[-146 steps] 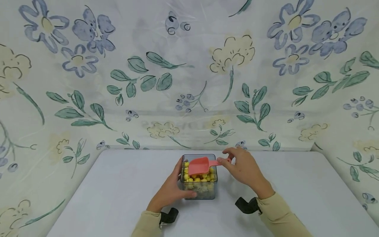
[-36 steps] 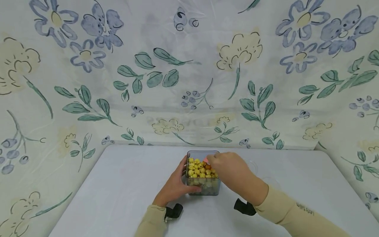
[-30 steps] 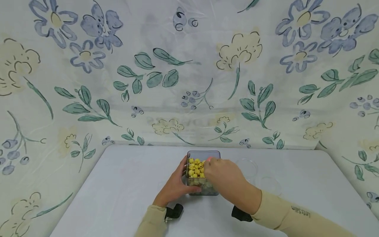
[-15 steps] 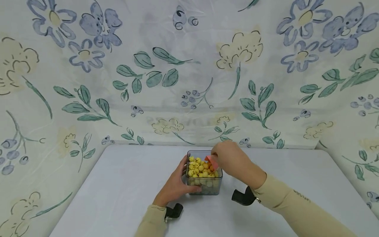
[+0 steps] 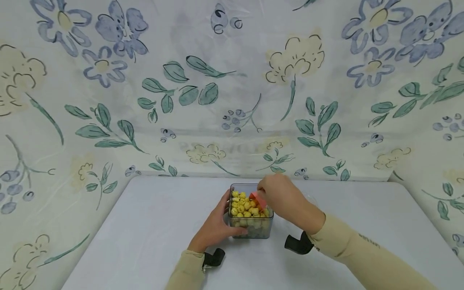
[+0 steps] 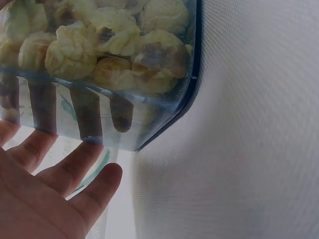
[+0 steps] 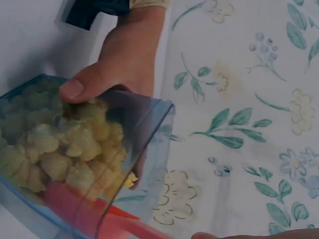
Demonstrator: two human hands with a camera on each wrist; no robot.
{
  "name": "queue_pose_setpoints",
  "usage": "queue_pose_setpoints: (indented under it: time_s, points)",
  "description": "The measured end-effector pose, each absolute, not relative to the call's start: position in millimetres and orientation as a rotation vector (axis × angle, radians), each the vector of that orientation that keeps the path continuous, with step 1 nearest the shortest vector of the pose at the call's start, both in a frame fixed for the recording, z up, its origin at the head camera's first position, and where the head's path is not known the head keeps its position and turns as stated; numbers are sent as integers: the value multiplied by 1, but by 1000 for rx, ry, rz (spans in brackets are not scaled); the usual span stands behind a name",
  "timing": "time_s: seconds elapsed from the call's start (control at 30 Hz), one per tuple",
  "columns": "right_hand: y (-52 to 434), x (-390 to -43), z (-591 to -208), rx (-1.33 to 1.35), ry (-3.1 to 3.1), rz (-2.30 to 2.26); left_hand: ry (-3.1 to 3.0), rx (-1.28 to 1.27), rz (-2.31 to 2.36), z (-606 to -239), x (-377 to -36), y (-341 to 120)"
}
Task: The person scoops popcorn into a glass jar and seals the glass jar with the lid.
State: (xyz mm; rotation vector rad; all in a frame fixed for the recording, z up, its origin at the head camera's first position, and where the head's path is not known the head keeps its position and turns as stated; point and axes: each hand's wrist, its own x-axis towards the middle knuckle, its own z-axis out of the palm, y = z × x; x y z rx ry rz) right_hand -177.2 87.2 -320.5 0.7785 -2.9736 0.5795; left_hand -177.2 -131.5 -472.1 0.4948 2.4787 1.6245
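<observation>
Squarely in the middle of the white counter (image 5: pixel 145 225) stands a clear square container (image 5: pixel 250 225), filled near to the rim with yellow puffed snack pieces (image 5: pixel 243 205). A pink scoop (image 5: pixel 256 199) is in among those pieces at the container's right side, its bowl sunk low enough that only a small pink patch shows from the head view; the right wrist view shows more of it lying along the inner wall under the pieces.

The right hand (image 5: pixel 282 199) comes over the container's right rim with its fingers curled about the scoop's handle end, so it is grasping the scoop, though the grip itself is mostly hidden behind the back of the hand. Held from above and to the side like this, the scoop can dig down into the pile rather than skim it.

The left hand (image 5: pixel 215 227) wraps the container's left wall: the thumb (image 7: pixel 75 89) lies on the near side by the rim and the fingers (image 6: pixel 45 107) show through the clear wall on the far side. That hold most likely keeps the light container from sliding or tipping while the scoop pushes into the pieces.

Both arms wear beige sleeves (image 5: pixel 348 253), each with a black strap at the wrist. A floral cloth backdrop (image 5: pixel 232 88) rises behind and at both sides of the counter.
</observation>
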Motion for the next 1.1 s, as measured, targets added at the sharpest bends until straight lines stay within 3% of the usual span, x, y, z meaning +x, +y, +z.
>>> queue_pose_setpoints:
  time_s: [0.3,0.67,1.1]
  points:
    - [99,-181,-362,700,-2719,800,2473,499,1621,-472,-178,-132]
    - [103,-177,-356,632,-2756,743,2491,494,1607,-470,-177,-131]
    - [116,-186,-359,484,-2849,991,2494,486,1608,-469,-175,-132]
